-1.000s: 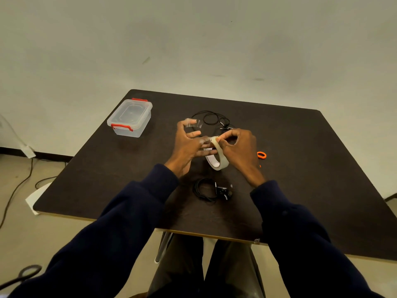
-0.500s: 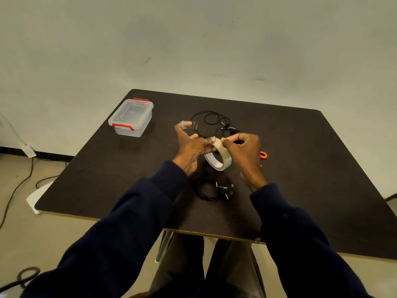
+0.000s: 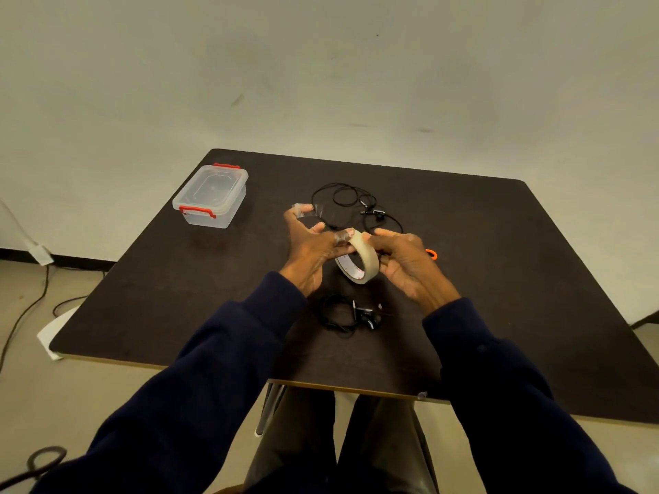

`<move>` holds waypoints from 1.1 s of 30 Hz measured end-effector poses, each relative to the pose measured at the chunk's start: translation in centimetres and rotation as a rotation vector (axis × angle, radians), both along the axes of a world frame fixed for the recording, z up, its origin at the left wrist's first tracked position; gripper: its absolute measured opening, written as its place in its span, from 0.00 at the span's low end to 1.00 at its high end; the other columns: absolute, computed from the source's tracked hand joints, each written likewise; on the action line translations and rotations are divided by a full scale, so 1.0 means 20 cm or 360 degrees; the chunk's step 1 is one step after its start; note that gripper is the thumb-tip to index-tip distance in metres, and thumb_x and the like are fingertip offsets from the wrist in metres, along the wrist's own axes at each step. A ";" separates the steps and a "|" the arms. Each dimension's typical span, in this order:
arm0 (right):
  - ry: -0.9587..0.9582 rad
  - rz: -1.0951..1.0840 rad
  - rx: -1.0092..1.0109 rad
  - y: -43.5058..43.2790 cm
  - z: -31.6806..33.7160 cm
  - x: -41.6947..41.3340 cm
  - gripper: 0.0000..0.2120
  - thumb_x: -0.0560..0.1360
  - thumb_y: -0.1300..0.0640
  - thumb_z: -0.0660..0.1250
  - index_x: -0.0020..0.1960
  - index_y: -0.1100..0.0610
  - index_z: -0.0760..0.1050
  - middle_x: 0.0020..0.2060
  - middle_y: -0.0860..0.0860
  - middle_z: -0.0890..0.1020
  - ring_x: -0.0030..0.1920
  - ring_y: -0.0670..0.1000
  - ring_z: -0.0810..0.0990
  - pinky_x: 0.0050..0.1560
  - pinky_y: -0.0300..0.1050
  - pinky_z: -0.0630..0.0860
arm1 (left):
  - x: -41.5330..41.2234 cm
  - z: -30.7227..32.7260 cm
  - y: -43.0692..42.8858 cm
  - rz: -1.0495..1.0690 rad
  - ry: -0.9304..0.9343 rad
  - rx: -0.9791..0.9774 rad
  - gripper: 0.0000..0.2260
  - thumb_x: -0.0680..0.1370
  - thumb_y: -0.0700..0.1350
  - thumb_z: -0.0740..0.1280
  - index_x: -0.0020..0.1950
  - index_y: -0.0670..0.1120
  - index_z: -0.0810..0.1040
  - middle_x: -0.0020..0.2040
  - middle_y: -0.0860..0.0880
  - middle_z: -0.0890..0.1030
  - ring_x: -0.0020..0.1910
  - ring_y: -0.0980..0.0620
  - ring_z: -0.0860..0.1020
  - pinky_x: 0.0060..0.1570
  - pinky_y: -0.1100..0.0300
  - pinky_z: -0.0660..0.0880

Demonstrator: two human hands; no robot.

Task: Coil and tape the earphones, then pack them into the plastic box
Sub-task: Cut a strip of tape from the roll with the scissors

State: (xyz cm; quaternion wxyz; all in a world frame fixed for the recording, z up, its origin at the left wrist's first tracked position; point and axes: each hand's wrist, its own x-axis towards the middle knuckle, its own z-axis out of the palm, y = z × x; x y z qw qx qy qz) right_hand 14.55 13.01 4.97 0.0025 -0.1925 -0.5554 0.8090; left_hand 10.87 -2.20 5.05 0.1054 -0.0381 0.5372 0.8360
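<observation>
Both hands hold a roll of clear tape (image 3: 361,258) above the middle of the dark table (image 3: 499,265). My right hand (image 3: 403,258) grips the roll's right side, thumb and fingers curled on its rim. My left hand (image 3: 313,247) pinches the roll's top edge, and a short strip of clear tape (image 3: 303,208) clings to its raised fingertip. A coiled black earphone (image 3: 351,313) lies on the table just below the roll. A second, loose black earphone (image 3: 351,201) lies behind the hands. The clear plastic box (image 3: 211,196) with red latches stands shut at the far left.
A small orange object (image 3: 431,254) lies on the table right of my right hand. Cables (image 3: 25,308) and white paper (image 3: 53,333) lie on the floor left of the table. The table's front edge runs just above my knees.
The hands and roll have stayed in nearly the same spot. The left hand's raised fingers with the tape strip moved slightly back and apart from the roll.
</observation>
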 end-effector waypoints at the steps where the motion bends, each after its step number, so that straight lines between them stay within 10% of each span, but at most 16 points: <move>1: 0.0011 0.0068 0.0140 0.02 -0.02 0.01 0.13 0.77 0.66 0.70 0.61 0.68 0.78 0.49 0.60 0.86 0.51 0.56 0.84 0.57 0.52 0.80 | -0.01 -0.01 0.00 0.0006 -0.0011 0.0016 0.35 0.73 0.24 0.72 0.70 0.49 0.61 0.56 0.46 0.71 0.47 0.46 0.85 0.38 0.54 0.85; 6: 0.0227 0.0211 0.0633 0.07 -0.06 0.09 0.05 0.78 0.60 0.71 0.49 0.61 0.86 0.50 0.64 0.86 0.47 0.54 0.83 0.53 0.49 0.79 | -0.02 -0.04 0.01 -0.0027 0.0020 0.0023 0.36 0.73 0.24 0.72 0.71 0.50 0.62 0.63 0.41 0.71 0.50 0.47 0.85 0.42 0.52 0.85; 10: 0.0414 0.0224 0.1079 0.12 -0.02 0.11 0.09 0.73 0.64 0.77 0.44 0.50 0.85 0.40 0.48 0.87 0.41 0.41 0.84 0.46 0.37 0.80 | -0.03 -0.03 0.00 -0.0128 0.0175 -0.0202 0.36 0.72 0.29 0.77 0.72 0.49 0.64 0.63 0.40 0.73 0.58 0.42 0.83 0.45 0.45 0.85; 15: 0.0475 0.0056 0.1565 0.22 -0.01 0.06 0.12 0.71 0.60 0.80 0.54 0.56 0.86 0.46 0.49 0.87 0.41 0.42 0.83 0.44 0.35 0.77 | 0.00 -0.01 -0.04 -0.0249 0.0249 -0.0468 0.27 0.75 0.39 0.77 0.70 0.45 0.68 0.60 0.39 0.81 0.45 0.35 0.86 0.44 0.39 0.85; 23: 0.0602 -0.0030 0.1968 0.25 0.00 0.06 0.15 0.70 0.60 0.80 0.56 0.57 0.86 0.51 0.52 0.87 0.51 0.45 0.82 0.50 0.25 0.70 | 0.01 -0.06 -0.05 -0.0344 0.0056 -0.0252 0.12 0.82 0.41 0.68 0.64 0.38 0.79 0.58 0.40 0.86 0.51 0.38 0.87 0.50 0.43 0.85; 33: 0.0211 -0.0269 0.2365 0.60 -0.16 0.13 0.14 0.73 0.63 0.75 0.58 0.57 0.85 0.54 0.56 0.86 0.58 0.57 0.82 0.60 0.52 0.78 | 0.01 -0.12 0.07 -0.0587 0.0056 -0.0324 0.12 0.84 0.44 0.65 0.62 0.38 0.82 0.57 0.43 0.87 0.53 0.40 0.87 0.52 0.48 0.85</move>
